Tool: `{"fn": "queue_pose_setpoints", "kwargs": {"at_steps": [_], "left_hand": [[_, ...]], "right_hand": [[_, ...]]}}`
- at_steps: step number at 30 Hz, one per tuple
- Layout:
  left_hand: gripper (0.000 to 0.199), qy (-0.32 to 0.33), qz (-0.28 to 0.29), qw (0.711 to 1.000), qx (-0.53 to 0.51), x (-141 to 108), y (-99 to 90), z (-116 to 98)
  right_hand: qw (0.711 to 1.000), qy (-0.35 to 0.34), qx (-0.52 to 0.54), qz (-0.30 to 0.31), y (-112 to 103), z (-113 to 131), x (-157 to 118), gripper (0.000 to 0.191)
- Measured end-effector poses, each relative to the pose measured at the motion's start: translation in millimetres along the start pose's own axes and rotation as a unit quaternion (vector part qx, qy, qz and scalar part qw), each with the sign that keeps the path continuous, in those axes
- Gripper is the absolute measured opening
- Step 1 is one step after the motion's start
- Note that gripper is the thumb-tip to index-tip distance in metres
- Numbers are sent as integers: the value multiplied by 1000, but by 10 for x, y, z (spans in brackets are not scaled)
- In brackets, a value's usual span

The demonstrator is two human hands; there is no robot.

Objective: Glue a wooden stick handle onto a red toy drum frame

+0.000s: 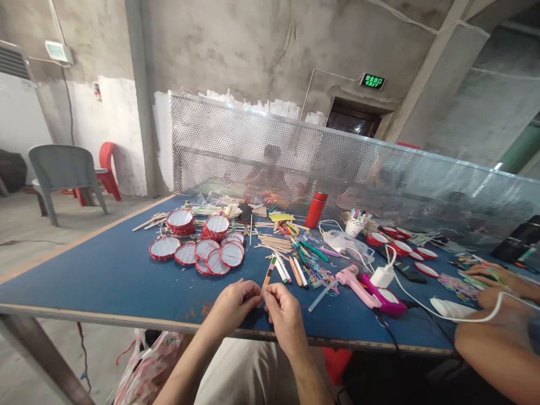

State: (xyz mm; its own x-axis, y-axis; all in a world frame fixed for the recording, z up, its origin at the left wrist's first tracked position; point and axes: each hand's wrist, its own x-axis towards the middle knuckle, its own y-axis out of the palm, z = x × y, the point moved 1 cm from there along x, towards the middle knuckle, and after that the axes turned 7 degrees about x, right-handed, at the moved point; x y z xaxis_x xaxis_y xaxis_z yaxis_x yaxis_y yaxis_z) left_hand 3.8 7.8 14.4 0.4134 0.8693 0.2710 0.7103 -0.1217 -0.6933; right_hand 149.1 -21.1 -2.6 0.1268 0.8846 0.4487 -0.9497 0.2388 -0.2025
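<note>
Between my two hands, at the table's front edge, a narrow craft stick [269, 273] stands tilted, with bands of green, dark brown and orange along it. My left hand [236, 304] pinches near its lower end, fingers closed. Closed against the same end is my right hand [286, 315]; the fingers cover that part of the stick. Just beyond it lie white markers [282, 270] and an orange marker [295, 271]. Farther back is a pile of plain wooden sticks [275, 243]. Round red-rimmed discs [207, 253] sit left of it, some stacked.
A pink glue gun [356, 286] lies right of my hands, near a white charger [382, 277] with trailing cables. Behind stand a red bottle [316, 210] and a marker cup [355, 226]. Another person's hands [491, 281] work at far right. A perforated metal screen [236, 146] borders the table.
</note>
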Motion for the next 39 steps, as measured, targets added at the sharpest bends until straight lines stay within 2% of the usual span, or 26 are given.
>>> {"fn": "queue_pose_setpoints", "kwargs": {"at_steps": [7, 22, 39], "left_hand": [[16, 2, -7, 1000, 7, -3, 8, 1], [14, -4, -7, 1000, 30, -6, 23, 19], [12, 11, 53, 998, 39, 26, 10, 13]], "right_hand": [[1000, -6, -8, 2, 10, -26, -2, 29], [999, 23, -15, 27, 27, -26, -16, 26], [995, 64, 77, -5, -11, -39, -10, 32]]}}
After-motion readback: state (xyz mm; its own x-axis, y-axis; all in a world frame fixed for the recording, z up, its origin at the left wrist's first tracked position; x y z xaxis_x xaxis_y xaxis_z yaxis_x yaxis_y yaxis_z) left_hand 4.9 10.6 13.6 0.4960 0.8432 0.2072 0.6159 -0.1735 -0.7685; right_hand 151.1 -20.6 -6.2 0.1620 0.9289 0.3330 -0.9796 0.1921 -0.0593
